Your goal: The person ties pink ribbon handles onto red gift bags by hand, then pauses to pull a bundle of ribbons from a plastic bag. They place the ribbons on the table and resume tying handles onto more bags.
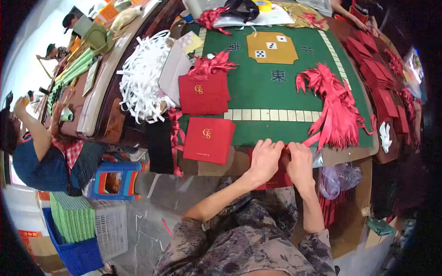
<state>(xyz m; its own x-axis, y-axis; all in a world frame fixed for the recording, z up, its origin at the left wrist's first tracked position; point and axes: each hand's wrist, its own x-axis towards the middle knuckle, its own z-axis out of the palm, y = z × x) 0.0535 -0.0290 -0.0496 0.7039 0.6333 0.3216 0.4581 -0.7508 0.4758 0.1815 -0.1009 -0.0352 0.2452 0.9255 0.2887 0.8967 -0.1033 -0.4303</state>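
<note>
Both my hands work at the near edge of the green mahjong-patterned mat. My left hand is closed in a pinch at the top of a flat red paper bag, which hangs partly hidden below my wrists. Beside it, my right hand is also closed; a red ribbon runs from its fingertips toward the ribbon bundle at the right. What lies between the fingertips is mostly covered. To the left lie a stack of red bags with gold print and another stack with ribbons at its top.
White straps heap up at the left by a pale box. More red bags cover the brown table at the right. A seated person is at the left; another person's hands show at upper right. A blue crate stands below.
</note>
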